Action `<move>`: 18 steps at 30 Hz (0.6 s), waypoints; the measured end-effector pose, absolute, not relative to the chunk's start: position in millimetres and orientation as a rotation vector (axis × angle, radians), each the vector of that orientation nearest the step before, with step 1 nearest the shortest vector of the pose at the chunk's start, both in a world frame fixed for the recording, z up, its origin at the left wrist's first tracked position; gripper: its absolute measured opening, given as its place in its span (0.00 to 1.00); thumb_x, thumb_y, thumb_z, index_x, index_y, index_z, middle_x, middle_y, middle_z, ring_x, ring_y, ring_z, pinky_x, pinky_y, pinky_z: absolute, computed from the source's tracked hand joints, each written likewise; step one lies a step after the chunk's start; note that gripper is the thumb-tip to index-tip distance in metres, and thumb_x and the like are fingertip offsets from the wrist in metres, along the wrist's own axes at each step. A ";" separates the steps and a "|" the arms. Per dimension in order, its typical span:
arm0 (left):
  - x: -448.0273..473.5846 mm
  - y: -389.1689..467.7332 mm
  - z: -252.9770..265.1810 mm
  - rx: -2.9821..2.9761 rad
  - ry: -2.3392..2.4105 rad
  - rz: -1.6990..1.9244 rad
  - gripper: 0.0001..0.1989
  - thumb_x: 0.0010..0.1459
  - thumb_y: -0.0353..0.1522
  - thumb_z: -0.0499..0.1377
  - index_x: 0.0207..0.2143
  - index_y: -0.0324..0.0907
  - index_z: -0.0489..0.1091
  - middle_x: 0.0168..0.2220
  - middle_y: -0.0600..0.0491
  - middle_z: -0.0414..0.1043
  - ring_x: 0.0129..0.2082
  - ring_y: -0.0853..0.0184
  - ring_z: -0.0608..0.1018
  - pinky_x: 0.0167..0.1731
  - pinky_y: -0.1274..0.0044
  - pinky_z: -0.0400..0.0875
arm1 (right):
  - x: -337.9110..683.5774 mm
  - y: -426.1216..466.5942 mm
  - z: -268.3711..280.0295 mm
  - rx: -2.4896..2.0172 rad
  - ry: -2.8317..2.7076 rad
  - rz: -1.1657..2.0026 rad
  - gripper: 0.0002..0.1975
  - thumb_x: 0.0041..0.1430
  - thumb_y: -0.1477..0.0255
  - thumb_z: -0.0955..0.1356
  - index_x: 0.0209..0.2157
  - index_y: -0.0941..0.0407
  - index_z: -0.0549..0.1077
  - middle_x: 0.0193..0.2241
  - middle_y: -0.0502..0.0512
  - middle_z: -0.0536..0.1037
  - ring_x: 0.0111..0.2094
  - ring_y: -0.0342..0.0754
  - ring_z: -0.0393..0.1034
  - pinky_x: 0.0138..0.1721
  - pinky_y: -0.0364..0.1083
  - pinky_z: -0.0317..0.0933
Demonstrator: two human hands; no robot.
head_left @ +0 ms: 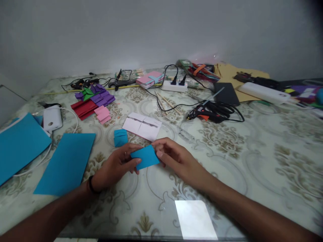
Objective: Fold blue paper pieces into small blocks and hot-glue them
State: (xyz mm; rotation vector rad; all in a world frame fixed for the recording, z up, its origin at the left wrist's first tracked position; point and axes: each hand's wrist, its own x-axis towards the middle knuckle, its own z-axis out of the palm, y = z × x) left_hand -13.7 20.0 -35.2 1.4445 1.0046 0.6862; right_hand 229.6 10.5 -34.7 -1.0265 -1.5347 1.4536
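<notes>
A small blue paper rectangle (145, 157) is held in the air between my two hands, tilted slightly up to the right. My left hand (118, 162) pinches its left end, thumb on top. At its right end, my right hand (174, 156) has its thumb and fingers closed on the corner. Just beyond the left hand lies a small stack of folded blue paper (120, 137). Behind the held piece rests a white folded paper (142, 126) with creased flaps. Larger blue sheets (67, 161) lie left of my left wrist.
At the back left are folded purple (103, 97), red (83, 108) and pink papers (102, 114). A glue gun (205, 112) with its cord lies right of centre, near a white power strip (174, 86). A white power bank (52, 118) with a cable sits left.
</notes>
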 end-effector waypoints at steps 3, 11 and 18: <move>-14.4 20.8 -40.8 1.386 0.989 0.775 0.18 0.65 0.35 0.64 0.56 0.46 0.69 0.42 0.53 0.76 0.26 0.72 0.81 0.26 0.80 0.74 | 230.3 10.7 -39.4 -0.978 -1.541 1.428 0.15 0.70 0.63 0.67 0.55 0.51 0.70 0.36 0.50 0.69 0.33 0.44 0.66 0.36 0.45 0.63; -18.2 20.8 -44.3 1.373 0.924 0.806 0.11 0.65 0.34 0.64 0.49 0.45 0.69 0.38 0.55 0.74 0.28 0.69 0.83 0.25 0.80 0.73 | 229.2 11.3 -37.4 -0.999 -1.558 1.460 0.15 0.71 0.63 0.65 0.55 0.53 0.70 0.35 0.51 0.72 0.31 0.44 0.67 0.34 0.46 0.64; -17.2 22.0 -40.5 1.374 0.846 0.773 0.08 0.65 0.34 0.64 0.44 0.42 0.70 0.37 0.51 0.78 0.35 0.62 0.85 0.28 0.78 0.75 | 228.9 10.0 -28.5 -1.076 -1.595 1.412 0.17 0.72 0.62 0.63 0.56 0.54 0.71 0.33 0.51 0.73 0.31 0.46 0.69 0.35 0.47 0.65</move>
